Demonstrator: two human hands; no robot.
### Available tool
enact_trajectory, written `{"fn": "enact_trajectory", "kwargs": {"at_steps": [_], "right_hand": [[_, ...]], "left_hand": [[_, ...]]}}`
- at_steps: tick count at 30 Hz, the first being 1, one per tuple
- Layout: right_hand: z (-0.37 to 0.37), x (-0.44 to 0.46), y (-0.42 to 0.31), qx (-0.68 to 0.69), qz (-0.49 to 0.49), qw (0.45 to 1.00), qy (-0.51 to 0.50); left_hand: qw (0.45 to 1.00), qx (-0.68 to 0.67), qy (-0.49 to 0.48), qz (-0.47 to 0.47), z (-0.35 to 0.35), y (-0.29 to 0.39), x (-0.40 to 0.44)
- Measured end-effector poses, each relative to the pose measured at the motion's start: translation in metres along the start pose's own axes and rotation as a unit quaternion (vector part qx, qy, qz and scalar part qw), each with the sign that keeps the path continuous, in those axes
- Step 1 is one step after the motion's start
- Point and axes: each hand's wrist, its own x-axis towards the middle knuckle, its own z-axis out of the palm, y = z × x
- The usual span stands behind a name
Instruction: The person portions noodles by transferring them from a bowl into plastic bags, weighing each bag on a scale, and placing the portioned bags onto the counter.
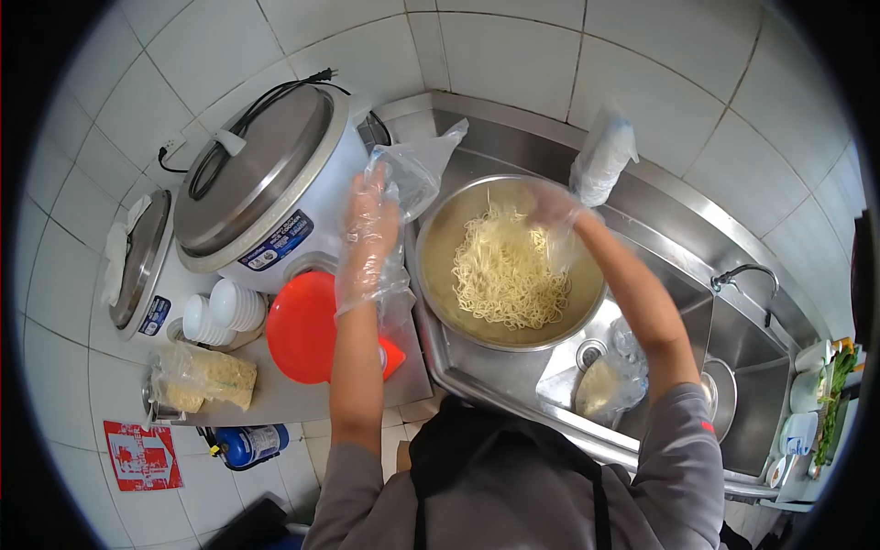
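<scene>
Pale yellow noodles lie heaped in a large round metal bowl. My right hand is over the far right part of the heap, inside the bowl's rim. Motion blurs its fingers, so their grip on the noodles is unclear. To the left of the bowl, my left hand is raised, with clear loose plastic around the hand and wrist. Its fingers are closed on a clear plastic bag that sticks out toward the bowl.
Left stand a big lidded rice cooker, a red round tray, stacked white bowls and bagged noodles. A plastic-wrapped stack stands behind the bowl. Right are the steel sink, another bag and a faucet.
</scene>
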Motion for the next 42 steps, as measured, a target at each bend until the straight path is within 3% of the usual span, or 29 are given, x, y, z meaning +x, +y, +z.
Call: {"fn": "enact_trajectory", "kwargs": {"at_steps": [1,2,4,5,7,9,11,13,17,20,22,26,29,31,33,34,36,39,42], "right_hand": [[0.038,0.01,0.049,-0.095,-0.017,0.995,-0.015],[0.096,0.028,0.115,0.178,0.115,0.977,0.032],[0.133,0.029,0.134,0.265,0.181,0.944,0.082],[0.134,0.011,0.1,0.084,0.116,0.986,0.086],[0.143,0.017,0.095,-0.012,0.034,0.996,0.079],[0.165,0.029,0.118,0.122,0.05,0.991,0.039],[0.134,0.016,0.089,0.201,0.114,0.973,-0.006],[0.082,0.004,0.056,0.016,0.141,0.99,-0.008],[-0.039,-0.017,0.005,0.053,0.028,0.996,0.064],[-0.124,-0.025,-0.043,-0.027,0.029,0.997,0.07],[-0.164,-0.038,-0.088,-0.082,0.059,0.986,0.132],[-0.22,-0.054,-0.118,0.016,-0.048,0.963,0.264],[-0.227,-0.083,-0.21,0.204,-0.01,0.897,0.392],[-0.232,-0.072,-0.183,0.225,0.002,0.901,0.37],[-0.251,-0.035,-0.078,0.142,-0.006,0.958,0.248],[-0.234,-0.045,-0.109,0.074,0.044,0.986,0.145],[-0.177,-0.036,-0.101,-0.068,0.0,0.984,0.163],[-0.077,0.007,-0.044,-0.174,0.014,0.985,0.014],[0.052,0.022,0.048,0.041,-0.013,0.996,-0.075]], "left_hand": [[1.0,0.003,-0.007,-0.004,-0.001,0.002,-0.002],[1.0,0.007,-0.017,-0.007,-0.002,0.005,-0.005],[0.999,0.007,-0.033,-0.012,-0.001,0.009,-0.01],[0.999,0.004,-0.037,-0.014,0.001,0.01,-0.012],[0.999,0.012,-0.039,-0.01,0.002,0.012,-0.008],[0.998,0.034,-0.045,-0.004,0.001,0.012,-0.012],[0.997,0.056,-0.046,-0.022,-0.002,0.016,-0.015],[0.997,0.064,-0.044,-0.025,-0.001,0.015,-0.011],[0.998,0.044,-0.038,-0.013,0.002,0.001,-0.008],[0.999,0.014,-0.031,-0.02,0.001,0.006,-0.005],[0.999,0.016,-0.028,-0.021,-0.002,0.01,-0.002],[0.999,0.045,-0.018,-0.013,-0.004,0.004,0.004],[0.999,0.029,-0.019,-0.02,-0.007,0.001,0.007],[0.999,0.039,-0.022,-0.022,-0.006,0.0,0.005],[0.997,0.077,-0.022,-0.015,-0.003,-0.004,0.004],[0.997,0.067,-0.022,-0.006,-0.001,-0.005,0.003],[0.999,0.048,-0.019,0.01,0.002,-0.003,0.0],[0.997,0.064,-0.036,-0.033,0.0,0.011,-0.005],[0.994,0.098,-0.045,-0.034,0.003,0.018,-0.005]]}}
